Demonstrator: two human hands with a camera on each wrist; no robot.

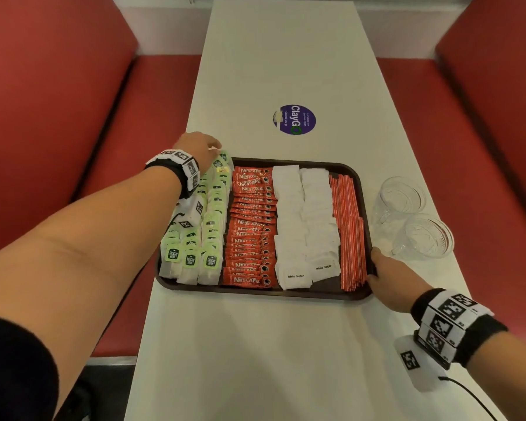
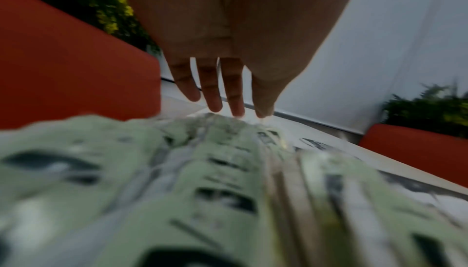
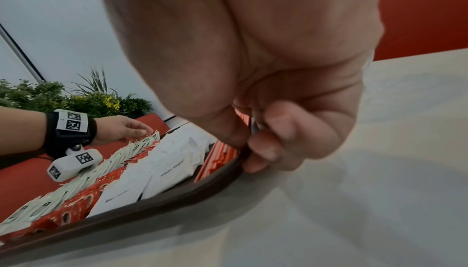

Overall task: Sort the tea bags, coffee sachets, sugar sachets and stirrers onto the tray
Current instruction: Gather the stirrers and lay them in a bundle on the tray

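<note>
A dark brown tray [image 1: 255,294] lies on the white table. From left to right it holds rows of green-tagged tea bags [image 1: 192,259], red coffee sachets [image 1: 249,226], white sugar sachets [image 1: 304,226] and red stirrers [image 1: 349,232]. My left hand [image 1: 205,147] reaches to the tray's far left corner. Its straight fingers [image 2: 235,95] touch the tops of the farthest tea bags [image 2: 202,171]. My right hand [image 1: 386,275] grips the tray's near right rim [image 3: 152,213], thumb inside by the stirrers [image 3: 217,159] and fingers [image 3: 266,149] curled under the edge.
Two clear glass cups [image 1: 401,199] [image 1: 427,237] stand on the table just right of the tray. A round purple sticker [image 1: 294,119] lies beyond it. Red bench seats [image 1: 58,117] [image 1: 483,147] flank the narrow table.
</note>
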